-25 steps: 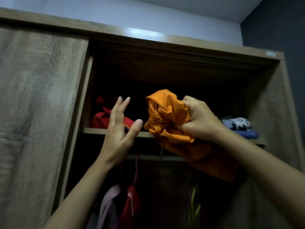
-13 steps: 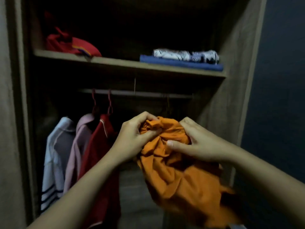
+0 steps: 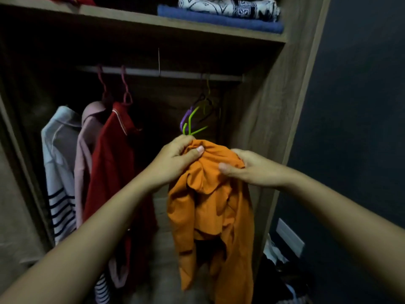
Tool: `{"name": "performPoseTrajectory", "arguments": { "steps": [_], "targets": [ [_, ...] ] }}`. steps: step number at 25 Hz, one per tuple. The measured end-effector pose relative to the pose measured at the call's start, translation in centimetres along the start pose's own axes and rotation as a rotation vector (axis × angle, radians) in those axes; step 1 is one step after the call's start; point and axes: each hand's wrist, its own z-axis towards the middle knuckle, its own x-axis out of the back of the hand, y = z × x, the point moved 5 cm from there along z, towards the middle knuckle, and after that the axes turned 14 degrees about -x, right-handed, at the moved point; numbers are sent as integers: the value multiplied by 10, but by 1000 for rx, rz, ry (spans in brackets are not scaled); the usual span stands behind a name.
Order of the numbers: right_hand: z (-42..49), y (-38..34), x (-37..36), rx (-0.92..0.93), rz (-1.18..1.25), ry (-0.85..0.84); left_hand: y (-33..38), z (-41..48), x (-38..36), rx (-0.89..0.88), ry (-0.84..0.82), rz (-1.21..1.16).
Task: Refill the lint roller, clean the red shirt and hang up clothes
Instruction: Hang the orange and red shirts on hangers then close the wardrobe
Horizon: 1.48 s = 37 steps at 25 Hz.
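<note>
I hold a crumpled orange shirt (image 3: 213,207) in front of the open wardrobe. My left hand (image 3: 175,160) pinches its top left, and my right hand (image 3: 245,168) grips its top right. The cloth hangs down below both hands. A red shirt (image 3: 111,163) hangs on a pink hanger from the rail (image 3: 162,73), left of my hands. Empty green and purple hangers (image 3: 192,121) hang on the rail just above my left hand.
A pink garment (image 3: 86,150) and a white striped shirt (image 3: 58,163) hang left of the red one. Folded blue and patterned cloths (image 3: 221,12) lie on the shelf (image 3: 135,18) above. The wardrobe side panel (image 3: 274,110) and clutter on the floor (image 3: 282,275) are to the right.
The view has dropped from the top shelf to the hanging rail. My left hand took hold of the orange shirt, and both hands brought it down and let it unfold.
</note>
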Motion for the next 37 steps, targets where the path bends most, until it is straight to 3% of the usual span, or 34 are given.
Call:
{"name": "performPoseTrajectory", "arguments": {
  "steps": [2, 8, 13, 18, 21, 23, 27, 29, 32, 37],
  "targets": [
    [-1, -1, -4, 9, -5, -23, 6, 1, 5, -8, 62, -51],
    [-6, -17, -10, 85, 138, 118, 14, -4, 10, 67, 253, -110],
    [-3, -24, -12, 113, 384, 154, 15, -6, 11, 81, 230, -72],
    [1, -26, -3, 242, 346, 448, 8, -14, 13, 3, 221, -24],
    [1, -27, 1, 216, 515, 472, -9, -18, 11, 53, 165, 21],
    [3, -27, -1, 210, 475, 481, -15, -20, 6, 95, 133, 51],
    [3, -34, -7, 193, 412, 505, -1, -34, 2, 191, 331, -70],
    [6, -38, -10, 196, 441, 486, 18, -44, -8, 141, 279, -53],
    [10, -38, -13, 226, 416, 506, 28, -49, -18, 18, 153, 193],
    [17, -13, -18, 94, 483, 570, 34, -40, -1, -35, 305, 187]
  ]
}}
